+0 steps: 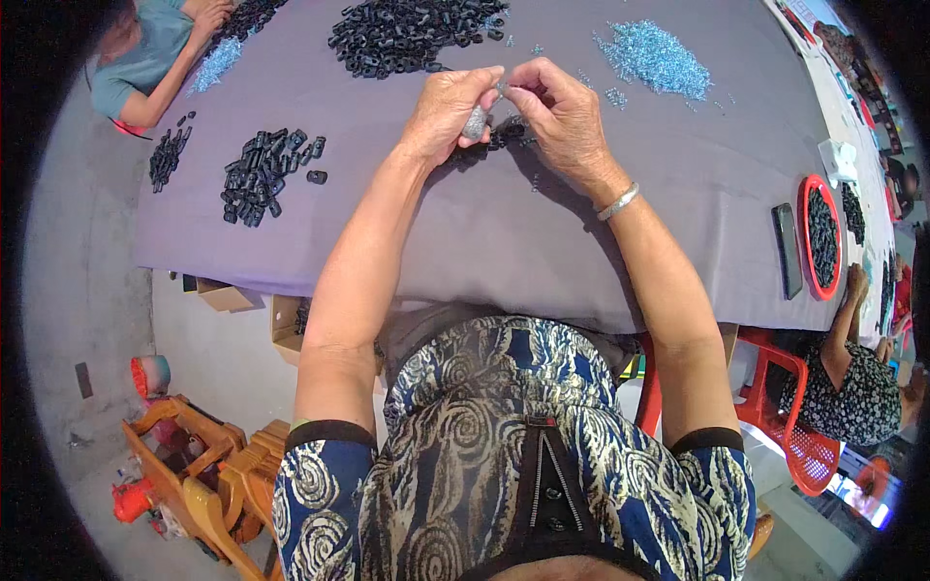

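Over the middle of the table my left hand (448, 114) is closed around a grey, speckled, rounded thing (475, 123) whose kind I cannot make out. My right hand (567, 121), with a metal bangle at its wrist, meets it at the fingertips. Thumb and forefinger pinch together there on something too small to name. Below both hands lies a small group of black plastic pieces (506, 133), partly hidden by the fingers. Beyond them spreads a large heap of similar black pieces (412, 37). At the far right sits a pile of tiny bluish, shiny parts (657, 60).
Another black pile (262, 174) lies at left on the grey tablecloth (542, 252). A red basket (810, 281) of black pieces and a dark phone (787, 250) are near the right edge. A co-worker (145, 73) sits far left; another person (852, 378) is at right, beside a red chair (809, 450).
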`<state>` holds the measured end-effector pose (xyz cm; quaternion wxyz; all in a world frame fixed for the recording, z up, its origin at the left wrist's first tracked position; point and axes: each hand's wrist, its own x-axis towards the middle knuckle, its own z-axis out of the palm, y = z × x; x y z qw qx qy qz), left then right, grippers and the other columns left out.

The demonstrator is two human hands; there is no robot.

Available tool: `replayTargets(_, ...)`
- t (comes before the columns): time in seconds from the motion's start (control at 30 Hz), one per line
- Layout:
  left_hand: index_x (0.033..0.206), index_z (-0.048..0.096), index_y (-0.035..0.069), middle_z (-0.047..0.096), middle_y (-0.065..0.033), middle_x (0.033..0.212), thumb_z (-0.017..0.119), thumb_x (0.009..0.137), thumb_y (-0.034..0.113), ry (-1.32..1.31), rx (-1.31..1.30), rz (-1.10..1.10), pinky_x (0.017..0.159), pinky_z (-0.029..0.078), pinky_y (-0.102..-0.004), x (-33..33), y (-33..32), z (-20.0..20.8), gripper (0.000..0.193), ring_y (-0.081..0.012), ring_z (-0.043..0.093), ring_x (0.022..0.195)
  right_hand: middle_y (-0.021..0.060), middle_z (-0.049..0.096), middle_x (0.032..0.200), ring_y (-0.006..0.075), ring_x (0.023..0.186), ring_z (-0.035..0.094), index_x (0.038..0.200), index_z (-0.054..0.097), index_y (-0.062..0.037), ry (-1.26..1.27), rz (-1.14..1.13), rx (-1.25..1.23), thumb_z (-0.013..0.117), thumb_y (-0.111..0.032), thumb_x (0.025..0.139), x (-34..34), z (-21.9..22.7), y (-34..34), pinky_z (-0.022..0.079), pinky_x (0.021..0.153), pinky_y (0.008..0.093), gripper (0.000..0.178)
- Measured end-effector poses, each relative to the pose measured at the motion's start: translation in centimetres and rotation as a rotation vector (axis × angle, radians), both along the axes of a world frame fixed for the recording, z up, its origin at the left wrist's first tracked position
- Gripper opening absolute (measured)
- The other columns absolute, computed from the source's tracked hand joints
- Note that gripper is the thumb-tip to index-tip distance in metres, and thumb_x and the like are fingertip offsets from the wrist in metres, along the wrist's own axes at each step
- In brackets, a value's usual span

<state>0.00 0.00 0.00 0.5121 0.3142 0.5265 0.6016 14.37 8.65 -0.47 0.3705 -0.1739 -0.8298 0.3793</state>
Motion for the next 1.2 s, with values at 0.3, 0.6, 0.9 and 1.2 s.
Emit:
replayTargets(0.3, 0.066, 0.055, 0.006, 0.051, 0.0022, 0.056, 0.058, 0.090, 0.033, 0.123, 0.055, 0.005, 0.032, 0.034, -0.0188, 0.7, 0.2, -0.1, 0.036, -0.0070, 0.049, 0.038, -0.0014, 0.052, 0.066, 0.0032, 0.053, 0.041, 0.086, 0.059, -0.0048, -0.058, 0.088, -0.654, 0.050, -0.031, 0.095, 0.6, 1.3, 0.2, 0.034, 0.044, 0.0188, 0.029)
replayTargets(0.6, 0.066, 0.055, 0.006, 0.049, 0.0030, 0.054, 0.055, 0.092, 0.034, 0.213, 0.068, 0.010, 0.032, 0.034, -0.0190, 1.1, 0.1, 0.0, 0.038, -0.0057, 0.046, 0.037, -0.0037, 0.044, 0.060, 0.0039, 0.050, 0.038, 0.074, 0.052, -0.0071, -0.155, 0.094, -0.590, 0.045, -0.039, 0.096, 0.2, 0.4, -0.1, 0.031, 0.042, 0.0197, 0.040)
replayTargets(0.9, 0.060, 0.049, 0.009, 0.046, 0.0032, 0.051, 0.056, 0.091, 0.037, 0.175, -0.026, 0.055, 0.031, 0.034, -0.0194, 1.1, 0.1, 0.4, 0.042, -0.0071, 0.044, 0.034, 0.0049, 0.053, 0.063, 0.0101, 0.059, 0.047, 0.083, 0.058, -0.0017, -0.049, -0.031, -0.419, 0.056, -0.023, 0.090, -0.4, -0.6, 0.0, 0.042, 0.055, 0.0295, 0.022)
replayTargets(1.2, 0.060, 0.048, 0.010, 0.046, 0.0028, 0.052, 0.057, 0.089, 0.035, -0.006, 0.054, 0.098, 0.033, 0.036, -0.0211, 0.0, 0.1, 0.1, 0.040, -0.0068, 0.042, 0.034, -0.0054, 0.052, 0.071, 0.0018, 0.059, 0.045, 0.089, 0.060, -0.0052, 0.054, 0.073, -0.467, 0.062, -0.017, 0.089, 0.3, 0.2, 0.8, 0.038, 0.050, 0.0172, 0.012)
